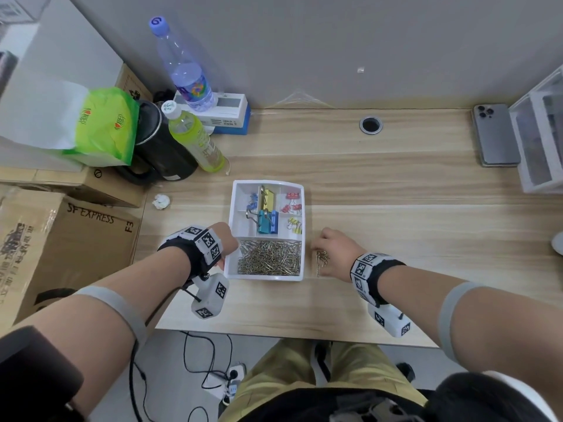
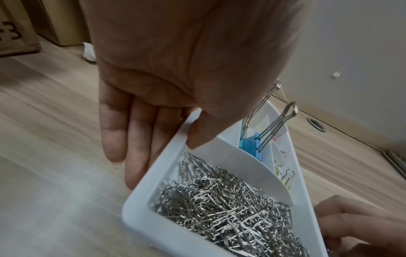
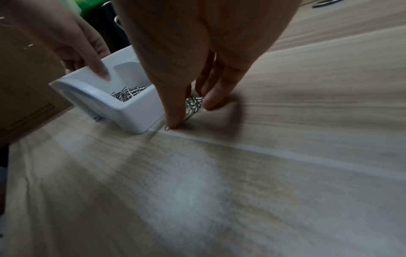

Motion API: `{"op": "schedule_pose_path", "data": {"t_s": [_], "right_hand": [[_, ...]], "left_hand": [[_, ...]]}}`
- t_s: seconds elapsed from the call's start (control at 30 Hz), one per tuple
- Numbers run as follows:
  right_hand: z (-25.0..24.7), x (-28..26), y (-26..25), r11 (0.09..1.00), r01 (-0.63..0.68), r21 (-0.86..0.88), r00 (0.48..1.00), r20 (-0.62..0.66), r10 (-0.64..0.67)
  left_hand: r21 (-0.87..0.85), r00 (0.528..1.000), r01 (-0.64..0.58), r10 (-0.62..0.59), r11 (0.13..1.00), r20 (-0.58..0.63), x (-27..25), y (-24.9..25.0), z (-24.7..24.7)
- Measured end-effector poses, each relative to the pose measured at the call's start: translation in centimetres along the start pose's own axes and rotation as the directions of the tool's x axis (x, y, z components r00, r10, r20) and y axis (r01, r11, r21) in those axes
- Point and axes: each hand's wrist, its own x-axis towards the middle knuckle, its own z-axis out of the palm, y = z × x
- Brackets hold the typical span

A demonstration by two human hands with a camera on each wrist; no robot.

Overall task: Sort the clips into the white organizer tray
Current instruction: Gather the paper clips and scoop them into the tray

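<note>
The white organizer tray [image 1: 234,214] sits mid-table. Its front compartment holds a heap of silver paper clips [image 1: 269,257], and the back compartments hold blue [image 1: 268,222], gold, red [image 1: 291,204] and yellow [image 1: 295,225] binder clips. My left hand [image 1: 227,243] grips the tray's left wall [image 2: 175,147]: the thumb [image 2: 197,133] hooks over the rim and the fingers [image 2: 131,139] lie straight along the outside. Just right of the tray, my right hand [image 1: 320,251] pinches a small bunch of loose paper clips [image 3: 193,106] on the table between thumb [image 3: 175,120] and fingertips [image 3: 213,102].
Two bottles [image 1: 198,138], a black kettle [image 1: 164,153], a green bag [image 1: 106,126] and cardboard boxes [image 1: 76,239] crowd the left. A crumpled paper ball [image 1: 160,201] lies left of the tray. A phone [image 1: 496,138] and clear drawers [image 1: 542,138] stand at the back right.
</note>
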Motion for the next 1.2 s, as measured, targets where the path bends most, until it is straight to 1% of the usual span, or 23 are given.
{"op": "schedule_pose_path", "data": {"t_s": [0.17, 0.3, 0.67, 0.8, 0.87, 1.03, 1.13, 1.2], "right_hand": [[0.4, 0.2, -0.1, 0.999, 0.034, 0.019, 0.999, -0.037, -0.034], [0.8, 0.1, -0.1, 0.999, 0.033, 0.041, 0.998, -0.057, -0.03], [-0.2, 0.2, 0.1, 1.0, 0.01, -0.003, 1.0, -0.006, -0.01], [-0.9, 0.1, -0.1, 1.0, 0.013, 0.025, 1.0, -0.002, -0.013], [-1.2, 0.0, -0.1, 0.998, 0.017, 0.061, 1.0, -0.004, -0.016], [-2.7, -0.5, -0.2, 0.977, -0.044, 0.208, 0.999, 0.001, 0.044], [-4.0, -0.2, -1.1, 0.946, -0.054, 0.32, 0.997, -0.036, 0.069], [-4.7, 0.2, -2.4, 0.922, -0.039, 0.386, 0.996, -0.054, 0.065]], "left_hand": [[-0.012, 1.0, 0.01, -0.01, 1.0, -0.001, 0.1, 0.9, 0.1], [-0.005, 1.0, 0.023, -0.023, 1.0, -0.011, 0.1, 1.3, 0.1], [-0.016, 1.0, 0.009, -0.009, 1.0, -0.002, 0.4, 1.5, 0.1], [-0.011, 1.0, 0.014, -0.014, 1.0, -0.013, 0.5, 1.5, 0.1], [-0.001, 1.0, 0.016, -0.016, 1.0, -0.021, 0.4, 1.5, 0.1], [0.021, 1.0, 0.005, -0.005, 1.0, -0.029, 0.2, 1.5, 0.1], [0.029, 1.0, 0.005, -0.004, 1.0, -0.03, 0.2, 1.5, 0.2], [0.036, 0.999, 0.008, -0.007, 0.999, -0.032, 0.3, 1.4, 0.2]]}}
